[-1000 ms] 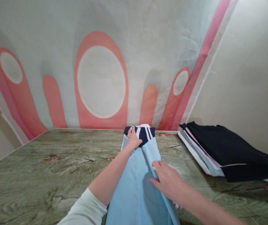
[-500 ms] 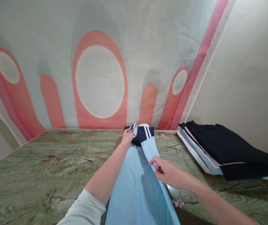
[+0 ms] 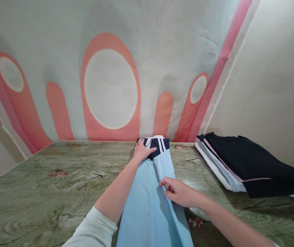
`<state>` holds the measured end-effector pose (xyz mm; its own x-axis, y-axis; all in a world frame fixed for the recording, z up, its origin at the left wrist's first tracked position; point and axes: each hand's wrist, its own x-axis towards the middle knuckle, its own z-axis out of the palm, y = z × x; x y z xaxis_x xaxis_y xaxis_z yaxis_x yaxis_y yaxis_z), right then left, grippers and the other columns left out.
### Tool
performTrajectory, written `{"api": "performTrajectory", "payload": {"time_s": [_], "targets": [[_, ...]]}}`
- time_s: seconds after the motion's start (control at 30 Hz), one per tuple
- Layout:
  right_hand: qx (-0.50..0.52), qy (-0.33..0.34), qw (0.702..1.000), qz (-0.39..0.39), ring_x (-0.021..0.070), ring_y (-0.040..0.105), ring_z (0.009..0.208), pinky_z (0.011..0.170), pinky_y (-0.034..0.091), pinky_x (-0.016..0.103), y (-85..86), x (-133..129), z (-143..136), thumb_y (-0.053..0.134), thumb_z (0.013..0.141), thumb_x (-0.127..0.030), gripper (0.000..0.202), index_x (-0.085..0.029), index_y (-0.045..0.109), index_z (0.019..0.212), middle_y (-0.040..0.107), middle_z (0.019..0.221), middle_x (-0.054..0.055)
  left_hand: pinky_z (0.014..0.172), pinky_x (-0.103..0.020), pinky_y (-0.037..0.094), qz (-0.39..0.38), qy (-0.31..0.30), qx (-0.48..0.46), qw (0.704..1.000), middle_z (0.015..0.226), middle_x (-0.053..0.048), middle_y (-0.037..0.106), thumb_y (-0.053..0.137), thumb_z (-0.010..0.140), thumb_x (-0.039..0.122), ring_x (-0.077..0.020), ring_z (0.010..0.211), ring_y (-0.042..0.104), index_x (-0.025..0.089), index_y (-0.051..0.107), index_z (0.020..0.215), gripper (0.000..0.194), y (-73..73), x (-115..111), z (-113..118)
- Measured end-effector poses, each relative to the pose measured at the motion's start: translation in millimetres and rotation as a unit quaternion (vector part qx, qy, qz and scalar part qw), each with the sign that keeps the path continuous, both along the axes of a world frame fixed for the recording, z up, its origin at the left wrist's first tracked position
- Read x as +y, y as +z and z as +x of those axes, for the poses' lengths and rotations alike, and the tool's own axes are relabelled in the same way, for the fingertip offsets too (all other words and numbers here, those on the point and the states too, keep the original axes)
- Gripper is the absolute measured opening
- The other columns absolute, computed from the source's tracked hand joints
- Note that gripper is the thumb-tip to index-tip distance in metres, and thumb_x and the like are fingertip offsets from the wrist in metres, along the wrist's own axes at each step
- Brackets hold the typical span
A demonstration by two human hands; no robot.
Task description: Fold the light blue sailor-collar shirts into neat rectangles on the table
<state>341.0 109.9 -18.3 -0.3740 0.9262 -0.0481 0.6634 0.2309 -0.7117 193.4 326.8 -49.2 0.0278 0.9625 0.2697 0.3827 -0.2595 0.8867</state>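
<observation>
A long light blue garment (image 3: 139, 206) with a navy, white-striped collar (image 3: 162, 144) lies lengthwise in front of me, its far end near the table's back edge. My left hand (image 3: 142, 151) rests on the collar with thumb and fingers spread, pressing it flat. Lower down, my right hand (image 3: 179, 192) has curled fingers at the inner edge of the garment's right side, which is folded over towards the middle. What lies inside those curled fingers is partly hidden.
To the right sits a stack of folded clothes with a black garment (image 3: 242, 154) on top. The wood-patterned tabletop (image 3: 59, 195) meets a wall covering (image 3: 188, 41) with pink shapes behind it.
My right hand has moved slightly left and down, and the right flap now lies further inward. My left hand has let go of the lifted collar piece and flattened over it.
</observation>
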Motion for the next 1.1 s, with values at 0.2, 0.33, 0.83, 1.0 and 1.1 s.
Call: {"api": "performTrajectory", "payload": {"time_s": [0.2,0.33,0.83,1.0,1.1], "targets": [[-0.005,-0.002,1.0,0.004,0.0079,0.043,0.056,0.052,0.029,0.019,-0.8,-1,-1,0.047,0.073,-0.012,0.029,-0.019,0.057,0.1,0.048,0.062,-0.007,0.098,-0.033,0.033,0.034,0.016,0.08,0.996,0.123,-0.015,0.05,0.067,0.052,0.006,-0.0273,0.117,0.046,0.015,0.044,0.122,0.074,-0.7,1,-5],[-0.004,-0.001,1.0,0.005,0.008,0.043,0.056,0.052,0.029,0.019,-0.8,-1,-1,0.046,0.074,-0.013,0.029,-0.019,0.057,0.1,0.048,0.063,-0.007,0.09,-0.033,0.04,0.004,0.056,0.035,0.998,0.105,-0.013,0.062,0.062,0.063,0.008,-0.025,0.101,0.058,0.015,0.051,0.111,0.049,-3.3,17,-17],[0.027,0.018,0.999,-0.018,0.0079,0.034,0.051,0.047,0.026,0.019,23.6,-1,15,0.045,0.078,-0.015,0.025,-0.017,0.058,0.1,0.038,0.055,-0.007,0.08,-0.025,0.047,0.009,-0.025,0.022,0.999,0.1,-0.005,0.068,0.059,0.072,0.01,-0.0151,0.086,0.064,0.018,0.063,0.108,0.037,-5.9,28,-25],[0.016,0.028,0.999,-0.02,0.0077,0.037,0.051,0.047,0.027,0.019,17.4,-1,12,0.047,0.077,-0.015,0.025,-0.017,0.059,0.099,0.043,0.056,-0.007,0.096,-0.03,0.039,0.05,-0.027,0.12,0.991,0.112,-0.007,0.062,0.054,0.07,0.004,-0.019,0.107,0.055,0.018,0.062,0.111,0.043,-7.8,24,-25],[0.003,0.032,0.999,-0.014,0.0077,0.042,0.053,0.049,0.029,0.019,6.7,-2,5,0.047,0.077,-0.014,0.026,-0.018,0.06,0.098,0.049,0.059,-0.006,0.103,-0.033,0.031,0.076,-0.018,0.189,0.979,0.125,-0.008,0.052,0.054,0.071,0.006,-0.0221,0.118,0.046,0.018,0.059,0.115,0.046,-10.0,20,-26]]}}
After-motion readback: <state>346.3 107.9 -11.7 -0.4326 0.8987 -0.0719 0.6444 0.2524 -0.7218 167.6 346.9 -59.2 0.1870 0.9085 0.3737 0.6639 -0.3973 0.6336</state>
